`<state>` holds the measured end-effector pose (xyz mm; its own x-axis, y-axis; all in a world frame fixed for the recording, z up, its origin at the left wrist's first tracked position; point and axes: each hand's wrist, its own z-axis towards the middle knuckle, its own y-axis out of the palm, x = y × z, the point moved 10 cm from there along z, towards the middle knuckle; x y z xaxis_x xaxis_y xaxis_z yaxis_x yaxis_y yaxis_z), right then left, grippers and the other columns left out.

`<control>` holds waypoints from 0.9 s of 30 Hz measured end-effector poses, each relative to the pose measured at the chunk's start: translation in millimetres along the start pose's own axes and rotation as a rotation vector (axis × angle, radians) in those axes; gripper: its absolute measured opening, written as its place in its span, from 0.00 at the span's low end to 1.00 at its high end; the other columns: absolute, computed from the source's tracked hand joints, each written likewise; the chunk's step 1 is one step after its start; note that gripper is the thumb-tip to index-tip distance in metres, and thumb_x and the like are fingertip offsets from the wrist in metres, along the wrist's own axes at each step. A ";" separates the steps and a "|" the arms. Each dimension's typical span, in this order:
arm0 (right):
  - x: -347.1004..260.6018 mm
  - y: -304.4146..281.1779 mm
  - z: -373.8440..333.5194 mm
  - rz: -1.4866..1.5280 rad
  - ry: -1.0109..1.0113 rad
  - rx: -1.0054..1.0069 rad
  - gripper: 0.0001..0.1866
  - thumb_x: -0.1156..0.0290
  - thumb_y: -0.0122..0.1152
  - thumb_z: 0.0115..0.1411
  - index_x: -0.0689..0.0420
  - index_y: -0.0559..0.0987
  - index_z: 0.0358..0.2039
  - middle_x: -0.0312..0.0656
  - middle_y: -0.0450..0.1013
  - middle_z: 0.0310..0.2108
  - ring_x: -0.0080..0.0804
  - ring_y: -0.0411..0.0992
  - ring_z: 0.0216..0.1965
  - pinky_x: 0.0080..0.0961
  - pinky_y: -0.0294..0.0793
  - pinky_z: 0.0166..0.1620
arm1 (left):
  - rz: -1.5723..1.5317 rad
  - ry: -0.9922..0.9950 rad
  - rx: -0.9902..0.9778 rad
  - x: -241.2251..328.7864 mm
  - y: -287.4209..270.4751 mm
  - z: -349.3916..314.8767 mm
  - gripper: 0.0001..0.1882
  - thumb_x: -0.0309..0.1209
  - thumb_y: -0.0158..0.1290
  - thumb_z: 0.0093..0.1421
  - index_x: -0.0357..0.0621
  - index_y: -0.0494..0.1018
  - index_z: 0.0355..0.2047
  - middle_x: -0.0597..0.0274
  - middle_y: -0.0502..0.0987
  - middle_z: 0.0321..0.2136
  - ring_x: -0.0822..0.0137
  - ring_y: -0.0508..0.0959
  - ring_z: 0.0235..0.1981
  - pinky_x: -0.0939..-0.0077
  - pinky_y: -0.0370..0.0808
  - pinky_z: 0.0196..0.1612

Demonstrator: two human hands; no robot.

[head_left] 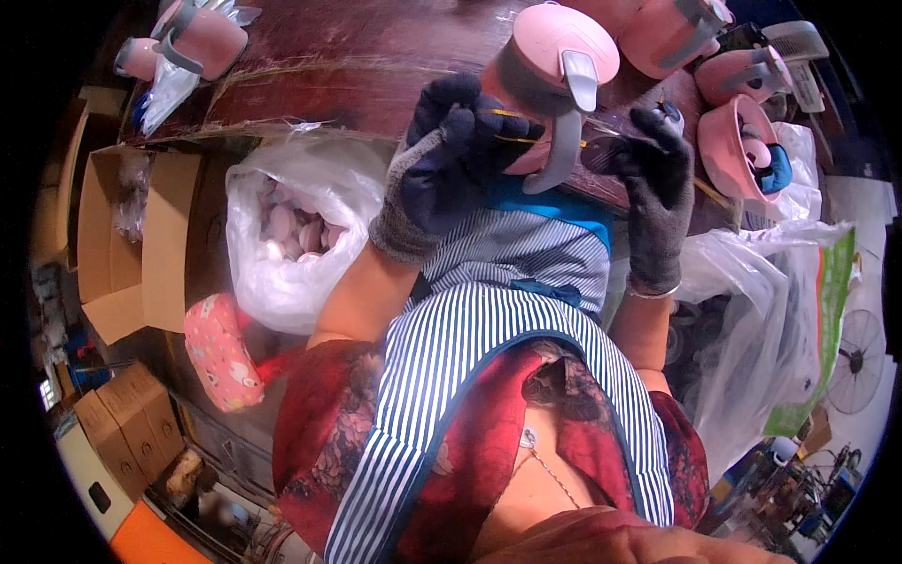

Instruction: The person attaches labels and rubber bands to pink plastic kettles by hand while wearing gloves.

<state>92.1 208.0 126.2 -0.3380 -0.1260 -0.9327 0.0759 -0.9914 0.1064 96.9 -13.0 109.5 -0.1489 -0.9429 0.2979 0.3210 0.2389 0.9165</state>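
A pink kettle point(545, 56) with a grey handle stands on the dark red table in front of me. My left hand point(446, 160), in a dark, grey-cuffed glove, is closed at the kettle's left side. Its fingers grip a thin yellow band point(515, 141), stretched across toward the grey handle. My right hand point(653, 169), gloved the same way, is just right of the handle. Its thumb and forefinger curl toward the band's far end, with thin clear streaks between them and the kettle. The right fingertips' exact hold is partly blurred.
More pink kettles stand at the table's point(319, 56) far left and right. A pink basin point(742, 155) holds small parts. Left of me are a clear bag of pink pieces point(296, 230) and an open carton point(141, 244). A large plastic bag point(752, 320) stands right.
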 end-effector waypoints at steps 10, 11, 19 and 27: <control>-83.6 51.8 -8.8 -1.075 -0.637 -0.082 0.21 0.81 0.69 0.51 0.60 0.81 0.48 0.47 0.80 0.44 0.36 0.77 0.43 0.30 0.78 0.46 | 1.056 0.116 -0.534 -9.8 60.6 24.7 0.28 0.27 0.61 0.59 0.44 0.69 0.60 0.51 0.75 0.56 0.55 0.81 0.49 0.63 0.80 0.52; -88.4 53.6 -10.0 -1.089 -0.651 -0.056 0.21 0.80 0.70 0.51 0.60 0.82 0.48 0.45 0.81 0.40 0.34 0.77 0.42 0.29 0.77 0.46 | 1.246 0.216 -0.552 -8.4 69.5 22.9 0.27 0.27 0.61 0.59 0.44 0.70 0.59 0.52 0.76 0.55 0.55 0.81 0.49 0.64 0.80 0.51; -43.0 34.2 -9.3 -0.255 -0.184 -0.015 0.27 0.78 0.69 0.56 0.59 0.73 0.56 0.48 0.75 0.51 0.36 0.74 0.54 0.31 0.74 0.54 | 1.858 0.575 -0.333 -18.7 96.7 10.2 0.38 0.35 0.68 0.51 0.51 0.67 0.63 0.54 0.81 0.44 0.55 0.83 0.42 0.66 0.82 0.43; -32.2 33.6 -11.4 0.061 -0.099 0.108 0.27 0.74 0.61 0.64 0.61 0.65 0.62 0.47 0.71 0.56 0.29 0.74 0.51 0.23 0.76 0.52 | 1.949 0.666 -0.300 -26.5 105.8 6.6 0.42 0.30 0.67 0.50 0.55 0.64 0.66 0.54 0.82 0.39 0.57 0.84 0.37 0.66 0.82 0.39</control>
<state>116.3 179.1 155.9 -0.4269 -0.1837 -0.8854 -0.0005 -0.9791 0.2034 128.6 38.8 200.4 0.7573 0.4993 0.4210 -0.2761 0.8289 -0.4865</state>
